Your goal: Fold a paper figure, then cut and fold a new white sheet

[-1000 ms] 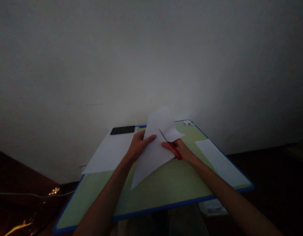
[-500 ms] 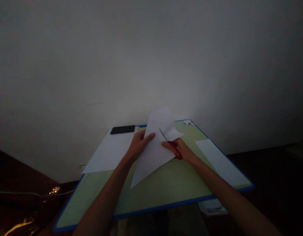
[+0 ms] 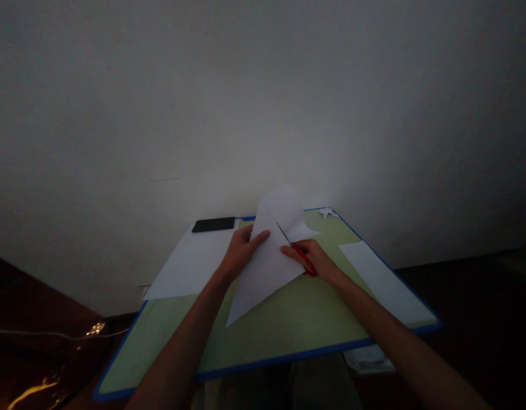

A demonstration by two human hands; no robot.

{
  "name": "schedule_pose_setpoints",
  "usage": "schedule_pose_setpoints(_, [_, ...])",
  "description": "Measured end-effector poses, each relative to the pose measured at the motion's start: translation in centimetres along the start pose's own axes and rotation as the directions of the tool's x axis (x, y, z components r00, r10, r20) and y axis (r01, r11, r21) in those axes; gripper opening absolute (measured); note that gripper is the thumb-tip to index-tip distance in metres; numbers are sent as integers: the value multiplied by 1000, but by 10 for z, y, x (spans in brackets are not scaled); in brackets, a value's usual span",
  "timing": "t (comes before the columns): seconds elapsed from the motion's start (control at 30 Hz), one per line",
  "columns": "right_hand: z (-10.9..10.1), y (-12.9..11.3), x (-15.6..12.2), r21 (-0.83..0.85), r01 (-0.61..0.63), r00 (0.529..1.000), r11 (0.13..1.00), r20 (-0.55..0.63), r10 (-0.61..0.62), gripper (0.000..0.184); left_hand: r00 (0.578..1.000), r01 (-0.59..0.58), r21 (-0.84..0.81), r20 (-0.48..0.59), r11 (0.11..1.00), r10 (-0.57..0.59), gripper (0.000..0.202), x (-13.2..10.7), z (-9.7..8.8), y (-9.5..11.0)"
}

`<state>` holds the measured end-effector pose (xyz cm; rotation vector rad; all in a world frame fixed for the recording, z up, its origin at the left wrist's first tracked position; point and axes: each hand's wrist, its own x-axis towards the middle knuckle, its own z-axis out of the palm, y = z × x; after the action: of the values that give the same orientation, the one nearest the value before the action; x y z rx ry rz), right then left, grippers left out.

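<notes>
My left hand (image 3: 241,249) pinches a white sheet of paper (image 3: 265,279) along its left edge, thumb on top and fingers behind. The sheet is raised and tilted over the table. In my right hand (image 3: 314,259) is a pair of scissors (image 3: 304,260) with red handles. Its blade lies across the sheet and points up and to the left, at a cut running into the paper. Right of the blade, the cut part of the sheet curls up and away. The lower blade is hidden by the paper.
The small table (image 3: 288,330) has a pale green top and a blue rim. A black phone-like slab (image 3: 213,225) lies on white paper (image 3: 181,267) at the left. Another white sheet (image 3: 382,279) lies at the right, and small paper scraps (image 3: 328,212) in the far corner. A wall (image 3: 263,102) stands behind.
</notes>
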<state>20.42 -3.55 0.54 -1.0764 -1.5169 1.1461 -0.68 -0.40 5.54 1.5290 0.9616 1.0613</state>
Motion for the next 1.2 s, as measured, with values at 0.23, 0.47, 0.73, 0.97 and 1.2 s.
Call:
schedule_pose_setpoints(0.23, [1,-1,-1,2,9,1000,1000,4,-9,50,1000,0,7,-11,1000,0,42,-1,1,1])
schedule_pose_setpoints(0.47, [2,-3,-1,13,10,1000,1000,-1,-10,49,1000,1,0,8,1000,-1,43,-1,0,1])
schedule_pose_setpoints(0.73, [3,-5,-3,54,-6,1000,999,17,5,46,1000,-1,32,8,999,1,45,-2,0,3])
schedule_pose_setpoints(0.97, [4,-8,-3,31,-2,1000,1000,8,2,50,1000,-8,30,9,1000,8,47,-1,0,2])
schedule_pose_setpoints(1.2, [5,-7,-3,89,-11,1000,996,18,10,48,1000,-2,53,-6,999,2,45,-1,0,1])
